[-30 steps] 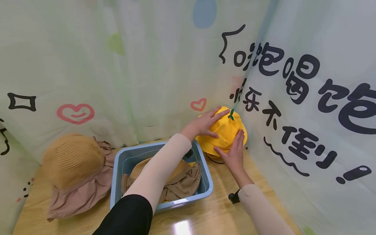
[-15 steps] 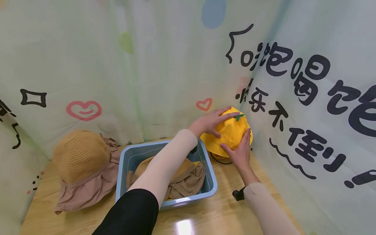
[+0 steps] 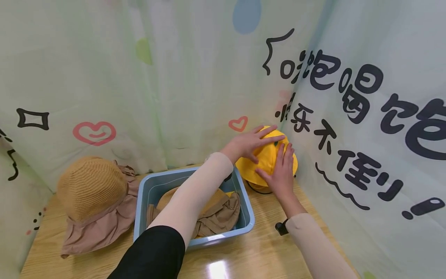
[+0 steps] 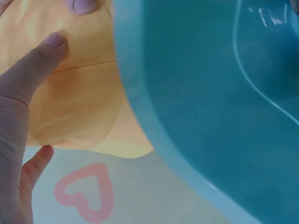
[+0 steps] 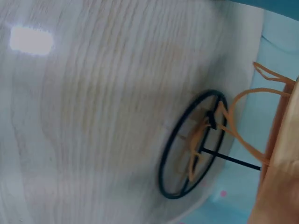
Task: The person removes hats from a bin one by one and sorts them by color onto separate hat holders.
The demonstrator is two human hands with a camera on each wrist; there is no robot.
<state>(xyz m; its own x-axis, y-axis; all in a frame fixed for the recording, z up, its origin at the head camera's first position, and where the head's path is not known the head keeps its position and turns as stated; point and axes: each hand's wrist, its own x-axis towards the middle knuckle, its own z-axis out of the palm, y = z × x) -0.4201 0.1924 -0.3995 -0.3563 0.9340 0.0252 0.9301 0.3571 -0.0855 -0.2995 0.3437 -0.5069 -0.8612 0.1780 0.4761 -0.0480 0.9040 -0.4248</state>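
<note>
A yellow bucket hat [image 3: 266, 159] with a green sprout on top sits on a black wire stand [image 5: 231, 159] in the back right corner. My left hand [image 3: 244, 146] lies on the hat's left side and crown, fingers spread and straight. On its right front rests my right hand [image 3: 283, 176], its fingers pointing up and its thumb apart. The sprout is mostly covered by the fingers. In the left wrist view, the left thumb touches the yellow cloth. Orange cords hang from the hat's underside in the right wrist view, near the stand's round base.
Left of the yellow hat stands a blue plastic basin [image 3: 251, 224] holding brown cloth hats [image 3: 219, 217], partly behind my left arm. Farther left, a straw hat [image 3: 92, 190] with a dusty-pink cloth brim is on the wooden table [image 3: 254, 255]. Printed curtains [image 3: 195, 77] hang behind and at right.
My right hand has slid up the front of the yellow hat, its fingers straighter and covering most of the sprout. The left hand stays on the hat. The head view has shifted slightly.
</note>
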